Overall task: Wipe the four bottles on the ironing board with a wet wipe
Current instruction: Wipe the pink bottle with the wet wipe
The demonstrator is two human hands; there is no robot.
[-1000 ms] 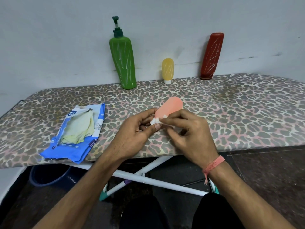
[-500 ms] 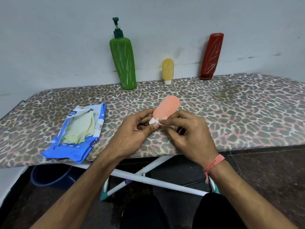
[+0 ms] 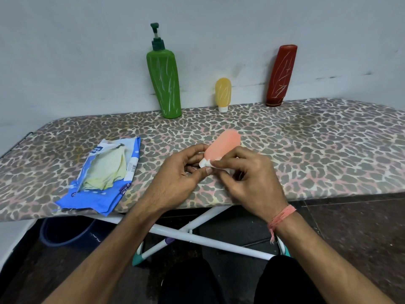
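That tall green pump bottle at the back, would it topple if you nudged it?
Probably yes. The green pump bottle is tall, narrows toward its base and leans, so a push high up would likely tip it. Its body looks like rigid plastic, so it should keep its shape when gripped. Whether it is full, I cannot tell.

Only partly legible: white letters "ee" on the blue wipes packet (image 3: pixel 99 183), left of the green pump bottle (image 3: pixel 164 84); barcode strip and other print too small to read.

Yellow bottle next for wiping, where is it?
Head view: the yellow bottle stands cap-down by the wall, between the green pump bottle and red bottle.
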